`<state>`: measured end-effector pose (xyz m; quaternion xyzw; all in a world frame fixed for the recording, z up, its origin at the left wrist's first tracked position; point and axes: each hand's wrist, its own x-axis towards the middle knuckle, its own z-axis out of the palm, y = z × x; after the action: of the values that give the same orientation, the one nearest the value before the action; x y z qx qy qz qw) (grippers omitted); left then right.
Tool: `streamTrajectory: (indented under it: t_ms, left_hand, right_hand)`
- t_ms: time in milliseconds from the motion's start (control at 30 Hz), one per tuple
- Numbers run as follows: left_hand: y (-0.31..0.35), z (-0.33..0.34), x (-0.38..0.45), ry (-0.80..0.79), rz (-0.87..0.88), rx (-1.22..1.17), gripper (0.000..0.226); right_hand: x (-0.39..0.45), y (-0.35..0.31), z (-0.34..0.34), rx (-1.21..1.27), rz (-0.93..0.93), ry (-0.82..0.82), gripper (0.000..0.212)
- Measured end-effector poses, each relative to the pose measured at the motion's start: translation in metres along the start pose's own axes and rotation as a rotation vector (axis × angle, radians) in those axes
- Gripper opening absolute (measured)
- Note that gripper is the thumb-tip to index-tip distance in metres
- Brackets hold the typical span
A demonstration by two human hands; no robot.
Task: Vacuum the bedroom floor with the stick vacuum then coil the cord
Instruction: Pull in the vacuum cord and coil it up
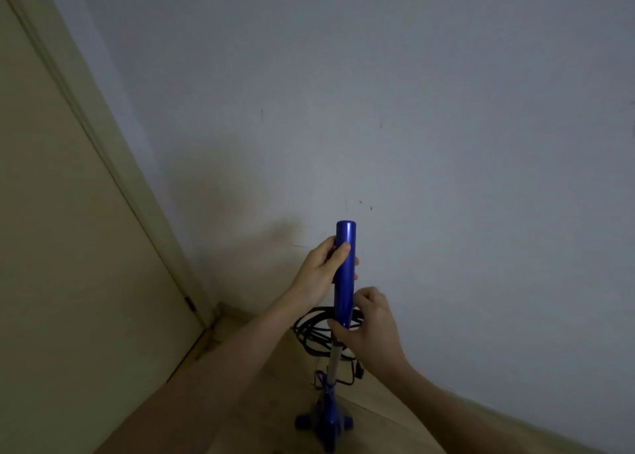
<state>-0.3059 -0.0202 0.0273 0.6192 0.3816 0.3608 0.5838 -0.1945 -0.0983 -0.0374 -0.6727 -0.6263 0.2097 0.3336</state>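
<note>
The blue stick vacuum (344, 292) stands upright close to the wall, its floor head (324, 422) resting on the wooden floor. My left hand (324, 264) grips the upper part of its blue body, thumb on the front. My right hand (369, 323) wraps the lower end of the blue body, where loops of the black cord (309, 330) hang. The cord's plug end (359, 373) dangles beside the grey tube.
A pale grey wall (378, 110) fills the view directly ahead. A beige door (68, 247) and its frame run down the left side to the corner. Wooden floor (240, 402) lies below, with a skirting board along the wall.
</note>
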Motion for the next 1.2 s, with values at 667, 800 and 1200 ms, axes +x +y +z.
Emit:
streamTrajectory:
  t_ms: [667,800,1200]
  left_hand:
    - [-0.062,-0.077,0.156,-0.271,-0.142,0.045,0.032]
    - [-0.059,-0.083,0.175,-0.269,-0.175,0.048,0.03]
    - [-0.044,-0.064,0.222,-0.15,-0.242,0.293,0.042]
  right_hand:
    - [0.143,0.023,0.085,0.126,0.422,-0.044,0.023]
    - [0.167,0.029,0.087,0.098,0.43,-0.057,0.029]
    - [0.22,0.045,0.074,0.009,0.509,-0.127,0.036]
